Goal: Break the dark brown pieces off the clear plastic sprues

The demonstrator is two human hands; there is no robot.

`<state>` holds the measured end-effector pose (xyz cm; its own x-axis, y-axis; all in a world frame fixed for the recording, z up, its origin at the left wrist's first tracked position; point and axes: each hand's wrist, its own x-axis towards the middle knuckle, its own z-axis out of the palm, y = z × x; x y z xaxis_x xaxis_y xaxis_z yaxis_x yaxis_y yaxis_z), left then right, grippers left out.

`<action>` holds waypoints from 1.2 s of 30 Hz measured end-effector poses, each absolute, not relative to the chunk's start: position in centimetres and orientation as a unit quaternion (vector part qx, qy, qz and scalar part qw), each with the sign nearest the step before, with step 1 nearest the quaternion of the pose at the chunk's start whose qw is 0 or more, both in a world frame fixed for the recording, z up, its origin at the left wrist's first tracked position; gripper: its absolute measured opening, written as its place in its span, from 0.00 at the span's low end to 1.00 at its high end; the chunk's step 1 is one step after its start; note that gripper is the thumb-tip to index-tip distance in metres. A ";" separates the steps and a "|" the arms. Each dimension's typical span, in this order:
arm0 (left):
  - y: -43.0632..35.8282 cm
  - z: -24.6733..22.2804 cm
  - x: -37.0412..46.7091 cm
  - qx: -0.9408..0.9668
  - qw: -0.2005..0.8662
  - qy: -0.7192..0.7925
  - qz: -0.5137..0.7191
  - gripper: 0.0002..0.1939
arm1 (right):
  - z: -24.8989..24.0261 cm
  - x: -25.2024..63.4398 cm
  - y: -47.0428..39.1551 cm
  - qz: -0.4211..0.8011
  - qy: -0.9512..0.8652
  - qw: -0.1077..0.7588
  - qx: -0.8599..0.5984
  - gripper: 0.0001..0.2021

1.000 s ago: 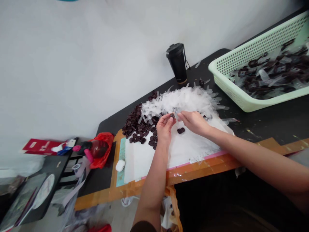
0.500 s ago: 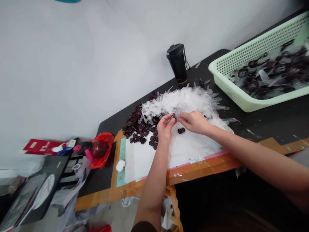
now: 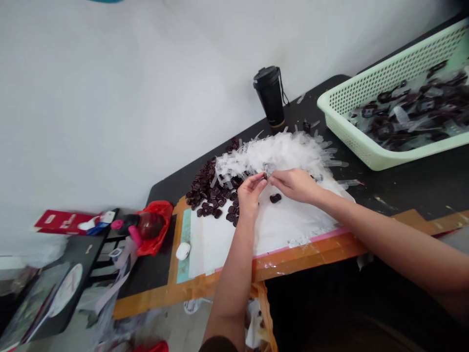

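Dark piece [image 3: 264, 175] now pinched betw. left hand [image 3: 249, 193] and right hand [image 3: 295, 185], fingertips closed up vs. 1 s ago; clear-strip pile [image 3: 282, 151] at 12 o'clock, loose piece [image 3: 275, 198] at 5; joining looks underway.

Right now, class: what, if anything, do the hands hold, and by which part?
Left hand pinches a small dark piece at its edge with its fingertips; right hand touches it.

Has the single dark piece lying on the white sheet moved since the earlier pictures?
No. The dark piece lies at the same spot on the white sheet, equally far from the black tumbler.
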<state>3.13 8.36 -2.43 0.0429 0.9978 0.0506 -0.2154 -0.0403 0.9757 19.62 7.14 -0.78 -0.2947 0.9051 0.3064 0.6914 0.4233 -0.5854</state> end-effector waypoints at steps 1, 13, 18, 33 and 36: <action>8.4 -2.5 3.1 0.466 0.554 0.418 0.549 0.16 | -0.9 19.6 7.2 0.170 -0.781 0.312 -0.513 0.15; 8.0 -2.5 3.4 0.455 0.556 0.404 0.566 0.14 | -1.5 19.1 7.3 0.248 -0.753 0.380 -0.477 0.16; 7.6 -1.9 3.6 0.463 0.542 0.402 0.575 0.10 | -1.3 19.1 7.1 0.261 -0.744 0.392 -0.475 0.14; 7.2 -1.8 4.3 0.420 0.577 0.407 0.569 0.15 | -1.4 19.0 7.6 0.438 -0.609 0.541 -0.379 0.11; 7.4 -1.9 4.2 0.361 0.663 0.377 0.536 0.16 | -1.1 19.0 7.5 0.468 -0.586 0.545 -0.375 0.12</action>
